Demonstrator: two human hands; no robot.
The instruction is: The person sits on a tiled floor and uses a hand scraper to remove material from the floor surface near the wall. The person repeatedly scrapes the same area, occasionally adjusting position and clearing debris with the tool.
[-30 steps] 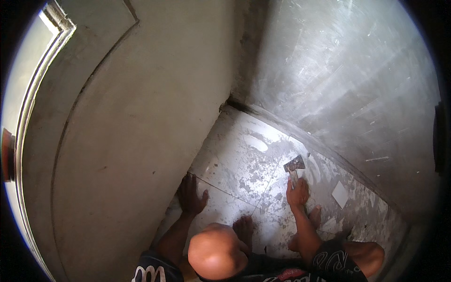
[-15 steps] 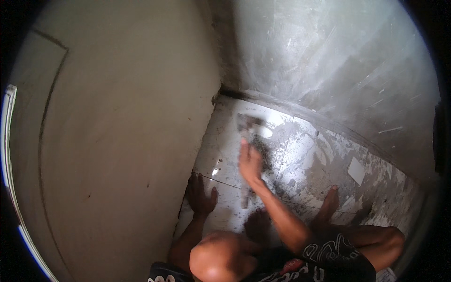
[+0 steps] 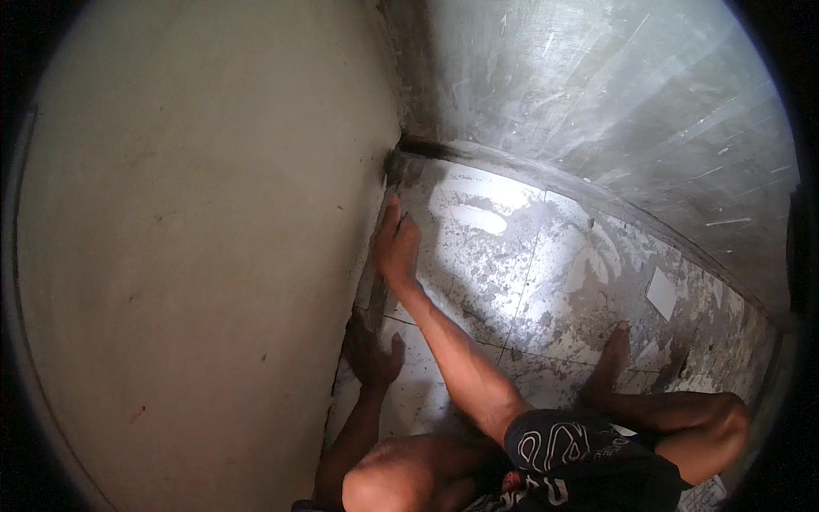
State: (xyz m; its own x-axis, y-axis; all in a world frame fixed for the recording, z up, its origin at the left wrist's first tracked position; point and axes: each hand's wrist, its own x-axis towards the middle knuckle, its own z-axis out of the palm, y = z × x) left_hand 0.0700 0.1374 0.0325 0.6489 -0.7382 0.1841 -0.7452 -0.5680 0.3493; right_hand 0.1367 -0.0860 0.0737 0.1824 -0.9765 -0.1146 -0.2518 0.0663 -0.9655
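Observation:
Close to the corner, my right hand (image 3: pixel 397 252) is wrapped round the long handle (image 3: pixel 370 290) of a scraper. Its dark, flat head (image 3: pixel 403 168) rests low at the corner, by the foot of the left wall. The handle runs back along that wall toward my left hand (image 3: pixel 371 354). That hand is open, pressed down on the floor beside the wall with thumb and fingers apart, and holds nothing. White floor tiles (image 3: pixel 490 183) under and beyond my hands carry grey, crusty residue (image 3: pixel 465 294).
A plain plastered wall (image 3: pixel 205 256) rises on the left, and a grey, scratched wall (image 3: pixel 614 94) stands ahead on the right. A loose white tile piece (image 3: pixel 660 293) lies on the floor. My bare foot (image 3: pixel 612 358) is planted to the right, my bent knee (image 3: pixel 388 478) near the left.
My right hand has carried the scraper left and forward, from the middle of the tiles to the wall corner. My left hand stays on the floor by the wall.

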